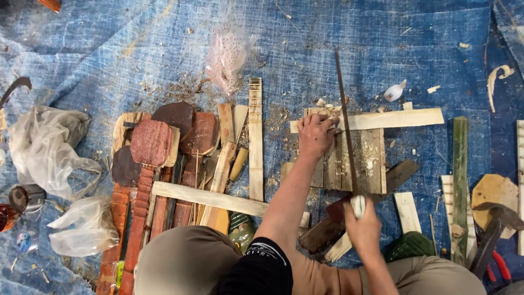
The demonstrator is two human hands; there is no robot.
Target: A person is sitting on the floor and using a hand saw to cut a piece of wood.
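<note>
The person's left hand (315, 133) presses flat on a pale wood strip (382, 119) lying across a slatted wooden block (355, 161) on the blue tarp (164, 43). The right hand (361, 226), at six o'clock from the block, has its grip closed round the handle of a thin saw blade (344, 120) pointing toward twelve. The blade runs just beside the left fingers; a slip could nick them.

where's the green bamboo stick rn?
Head view, right side: the green bamboo stick lies upright on the blue tarp, between the wooden work board and the hammer.
</note>
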